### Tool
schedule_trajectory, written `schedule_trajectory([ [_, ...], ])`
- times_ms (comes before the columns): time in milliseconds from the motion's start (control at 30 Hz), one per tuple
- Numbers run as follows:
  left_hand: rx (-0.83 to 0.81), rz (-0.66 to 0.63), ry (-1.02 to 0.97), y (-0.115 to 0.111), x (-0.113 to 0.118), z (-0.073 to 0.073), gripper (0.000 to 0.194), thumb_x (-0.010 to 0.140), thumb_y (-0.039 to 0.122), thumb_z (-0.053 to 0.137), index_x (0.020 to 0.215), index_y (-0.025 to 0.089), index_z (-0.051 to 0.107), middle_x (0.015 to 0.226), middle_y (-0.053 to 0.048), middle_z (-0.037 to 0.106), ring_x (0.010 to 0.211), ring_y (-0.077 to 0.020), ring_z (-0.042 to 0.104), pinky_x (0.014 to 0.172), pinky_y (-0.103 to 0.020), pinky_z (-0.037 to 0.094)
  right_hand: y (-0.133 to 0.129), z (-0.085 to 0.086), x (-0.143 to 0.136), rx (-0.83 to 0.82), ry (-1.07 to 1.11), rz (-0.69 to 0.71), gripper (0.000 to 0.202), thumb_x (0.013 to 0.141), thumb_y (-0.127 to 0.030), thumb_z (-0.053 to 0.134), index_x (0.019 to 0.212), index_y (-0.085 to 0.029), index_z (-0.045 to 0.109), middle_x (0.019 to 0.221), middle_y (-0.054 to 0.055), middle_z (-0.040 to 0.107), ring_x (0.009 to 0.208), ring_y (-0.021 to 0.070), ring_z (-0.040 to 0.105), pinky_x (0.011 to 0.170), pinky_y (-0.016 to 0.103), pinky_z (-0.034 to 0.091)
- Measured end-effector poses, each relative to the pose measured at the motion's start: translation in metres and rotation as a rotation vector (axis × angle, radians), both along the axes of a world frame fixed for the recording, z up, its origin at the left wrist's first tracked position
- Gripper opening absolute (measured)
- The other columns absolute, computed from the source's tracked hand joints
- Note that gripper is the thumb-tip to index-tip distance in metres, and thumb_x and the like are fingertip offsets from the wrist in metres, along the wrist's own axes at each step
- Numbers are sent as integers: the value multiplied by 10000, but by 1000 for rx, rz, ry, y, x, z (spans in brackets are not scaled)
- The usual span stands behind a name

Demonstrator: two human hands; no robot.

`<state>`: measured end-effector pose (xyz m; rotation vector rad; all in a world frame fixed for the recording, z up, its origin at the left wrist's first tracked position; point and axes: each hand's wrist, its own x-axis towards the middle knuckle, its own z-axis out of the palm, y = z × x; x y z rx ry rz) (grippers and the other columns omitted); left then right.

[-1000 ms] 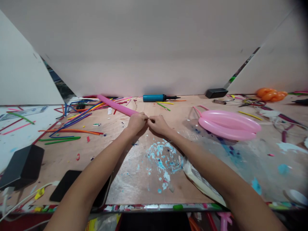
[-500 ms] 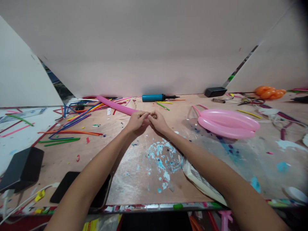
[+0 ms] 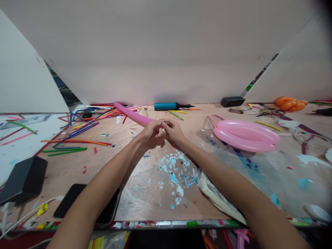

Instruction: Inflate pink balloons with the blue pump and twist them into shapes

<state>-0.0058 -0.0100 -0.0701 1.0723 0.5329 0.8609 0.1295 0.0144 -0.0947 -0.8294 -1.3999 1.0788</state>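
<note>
A long pink modelling balloon [image 3: 133,116] slants from the back left of the table to my two hands at the middle. My left hand [image 3: 151,133] is closed around its near end, fingers curled. Pressed against it, my right hand [image 3: 173,130] pinches at the same end; the exact spot is hidden behind the fingers. A second pink balloon [image 3: 246,135], bent into a double loop with thin tails, lies on the table to the right. Behind my hands rests a blue hand pump [image 3: 166,106] with a black nozzle.
Uninflated balloons [image 3: 77,142] in several colours are strewn at left. A phone [image 3: 70,200] and a dark box [image 3: 24,180] sit front left. A white packet [image 3: 220,199] lies under my right forearm. Scissors [image 3: 272,111] and an orange balloon shape [image 3: 290,103] are at back right.
The pink balloon's far tip has shifted to the right. My left hand has turned, its fingers now curling more under the balloon's end, while my right hand has moved slightly right.
</note>
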Motion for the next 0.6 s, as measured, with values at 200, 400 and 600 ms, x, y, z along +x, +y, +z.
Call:
schedule_trajectory([
  [200,87,15,116,-2,-2,10,674,706,189,460,1379,215,457,460,72,427,364,-114,417,439,-233,433,-4,10,3,-165,3,-6,379,723,-552,698,819,-188,656,488,-69,405,411,80,301,400,240,214],
  [400,272,62,406,1,-6,17,776,691,130,488,1460,162,389,477,83,421,405,-78,352,418,-184,251,1,21,15,20,-166,-55,399,715,-560,684,614,-187,584,539,-30,467,510,106,389,480,257,299],
  [600,411,71,538,7,-16,14,628,718,140,539,1344,178,535,592,40,551,513,-95,469,523,-203,367,-1,17,14,207,-404,-102,264,828,-369,532,638,-188,517,664,0,561,654,132,507,612,257,405],
])
